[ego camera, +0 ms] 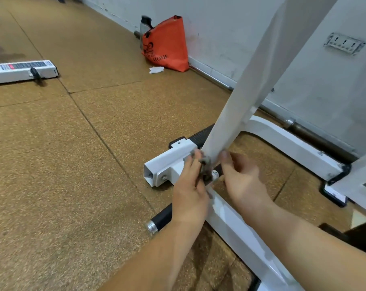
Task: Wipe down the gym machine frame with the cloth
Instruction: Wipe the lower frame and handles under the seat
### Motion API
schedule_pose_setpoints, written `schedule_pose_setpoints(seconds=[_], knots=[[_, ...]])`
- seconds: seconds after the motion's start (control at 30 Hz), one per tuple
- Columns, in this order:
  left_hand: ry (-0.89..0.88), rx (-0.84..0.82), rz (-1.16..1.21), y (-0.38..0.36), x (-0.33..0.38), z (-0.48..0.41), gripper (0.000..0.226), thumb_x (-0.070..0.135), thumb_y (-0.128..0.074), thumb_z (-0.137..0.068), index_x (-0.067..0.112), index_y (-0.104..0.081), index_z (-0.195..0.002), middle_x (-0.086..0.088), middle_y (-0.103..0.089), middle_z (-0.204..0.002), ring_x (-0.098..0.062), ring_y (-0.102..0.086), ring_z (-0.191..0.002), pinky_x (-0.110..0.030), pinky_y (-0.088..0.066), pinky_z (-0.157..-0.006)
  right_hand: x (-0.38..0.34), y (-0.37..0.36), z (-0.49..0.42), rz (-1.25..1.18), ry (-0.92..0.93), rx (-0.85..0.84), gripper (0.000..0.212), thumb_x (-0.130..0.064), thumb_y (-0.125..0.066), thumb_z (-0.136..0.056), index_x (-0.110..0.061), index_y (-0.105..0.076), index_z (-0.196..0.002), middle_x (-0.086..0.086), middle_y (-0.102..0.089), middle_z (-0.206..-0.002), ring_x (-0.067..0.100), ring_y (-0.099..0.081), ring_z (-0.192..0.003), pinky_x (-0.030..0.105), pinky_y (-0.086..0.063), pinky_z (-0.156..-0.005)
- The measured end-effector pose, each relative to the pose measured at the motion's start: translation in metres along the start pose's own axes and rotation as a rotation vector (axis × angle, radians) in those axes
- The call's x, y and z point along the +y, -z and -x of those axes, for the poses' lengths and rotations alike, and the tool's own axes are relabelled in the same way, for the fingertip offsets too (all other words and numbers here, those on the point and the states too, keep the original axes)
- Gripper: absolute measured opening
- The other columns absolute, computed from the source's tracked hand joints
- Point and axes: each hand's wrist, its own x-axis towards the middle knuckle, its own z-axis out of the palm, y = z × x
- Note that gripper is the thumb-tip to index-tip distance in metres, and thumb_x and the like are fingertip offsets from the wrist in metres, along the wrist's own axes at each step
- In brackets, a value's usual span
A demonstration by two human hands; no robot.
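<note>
Item: 1 cloth, small, grey, dingy, crumpled. Location: bunched at the foot of the slanted white bar of the gym machine frame, low by the floor. left hand: holds the cloth against the bar. right hand: fingers curled, thumb at the bar; hold on the cloth cannot be told.

the left hand pinches a grey cloth against the foot of the white slanted post, between both hands. the right hand flanks the post, thumb touching it, fingers curled. an orange bag stands well beyond the hands.
</note>
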Motion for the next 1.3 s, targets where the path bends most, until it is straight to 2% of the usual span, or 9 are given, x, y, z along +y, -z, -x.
schedule_pose_setpoints(seconds=[0.13,0.27,0.5,0.7,0.8,0.87,0.97,1.1,1.3], knots=[[0.154,0.012,-0.25,-0.002,-0.002,-0.008,0.018,0.01,-0.046,-0.103,0.017,-0.057,-0.091,-0.003,-0.064,-0.091,-0.028,-0.06,-0.086,-0.036,-0.041,-0.068,0.041,-0.011,-0.008,0.347,-0.034,-0.128,0.029,-0.049,-0.053,-0.103,-0.026,-0.069,-0.113,-0.001,-0.073,-0.106,0.025,-0.067,-0.101,0.036,-0.053,-0.086],[-0.063,-0.067,-0.337,0.012,-0.007,-0.003,0.011,0.02,-0.047,-0.106,0.021,-0.053,-0.096,0.002,-0.063,-0.098,-0.021,-0.06,-0.088,-0.036,-0.045,-0.071,0.087,-0.023,0.004,0.607,-0.132,-0.289,0.042,-0.067,-0.058,-0.091,-0.029,-0.065,-0.107,-0.006,-0.068,-0.102,0.022,-0.065,-0.098,0.043,-0.056,-0.085],[-0.044,-0.067,-0.329,0.009,-0.004,0.001,0.014,0.021,-0.048,-0.106,0.022,-0.05,-0.092,0.006,-0.056,-0.075,-0.017,-0.054,-0.068,-0.031,-0.033,-0.058,0.09,-0.012,-0.013,0.801,-0.192,-0.277,0.063,-0.064,-0.075,-0.084,-0.033,-0.064,-0.138,-0.014,-0.066,-0.136,0.017,-0.062,-0.121,0.036,-0.054,-0.097],[0.114,0.104,-0.068,0.008,-0.013,-0.003,0.009,0.013,-0.067,-0.095,0.02,-0.062,-0.098,0.006,-0.055,-0.103,-0.009,-0.059,-0.088,-0.034,-0.053,-0.082,0.089,-0.011,-0.017,0.804,-0.224,-0.28,0.062,-0.065,-0.076,-0.083,-0.036,-0.064,-0.136,-0.013,-0.065,-0.138,0.018,-0.063,-0.122,0.033,-0.053,-0.095],[0.163,0.116,0.143,0.011,-0.004,-0.005,0.05,0.015,-0.08,-0.088,0.035,-0.049,-0.122,0.013,-0.055,-0.123,-0.002,-0.067,-0.081,-0.017,-0.053,-0.068,0.085,-0.011,-0.013,0.828,-0.191,-0.295,0.059,-0.066,-0.071,-0.087,-0.039,-0.062,-0.139,-0.018,-0.061,-0.142,0.016,-0.061,-0.126,0.03,-0.05,-0.093],[0.041,0.093,0.09,0.012,-0.001,-0.007,0.076,0.017,-0.078,-0.09,0.054,-0.039,-0.143,0.028,-0.045,-0.137,0.001,-0.067,-0.099,-0.016,-0.055,-0.081,0.086,-0.011,-0.01,0.834,-0.164,-0.297,0.055,-0.066,-0.068,-0.089,-0.042,-0.061,-0.139,-0.021,-0.06,-0.142,0.012,-0.061,-0.125,0.028,-0.049,-0.09],[-0.092,0.048,-0.035,0.006,-0.007,-0.008,0.062,0.011,-0.063,-0.101,0.045,-0.047,-0.151,0.024,-0.045,-0.153,0.005,-0.043,-0.14,-0.028,-0.039,-0.117,0.085,-0.012,-0.008,0.843,-0.146,-0.294,0.052,-0.063,-0.066,-0.093,-0.04,-0.061,-0.139,-0.019,-0.061,-0.142,0.014,-0.061,-0.127,0.029,-0.049,-0.095],[-0.022,0.033,-0.198,-0.005,-0.018,0.0,0.058,0.02,-0.049,-0.108,0.039,-0.031,-0.16,0.029,-0.024,-0.16,-0.001,-0.015,-0.156,-0.027,-0.018,-0.127,0.089,-0.011,-0.008,0.823,-0.148,-0.289,0.053,-0.065,-0.067,-0.091,-0.037,-0.064,-0.136,-0.017,-0.064,-0.139,0.014,-0.062,-0.125,0.03,-0.049,-0.096],[0.071,-0.033,-0.041,-0.023,-0.006,0.001,0.064,0.043,-0.033,-0.108,0.034,-0.005,-0.164,0.014,-0.003,-0.172,0.001,-0.002,-0.155,-0.019,-0.009,-0.125,0.092,-0.011,-0.01,0.812,-0.159,-0.298,0.036,-0.063,-0.069,-0.089,-0.03,-0.06,-0.077,-0.015,-0.059,-0.085,0.013,-0.055,-0.077,0.027,-0.04,-0.061]])
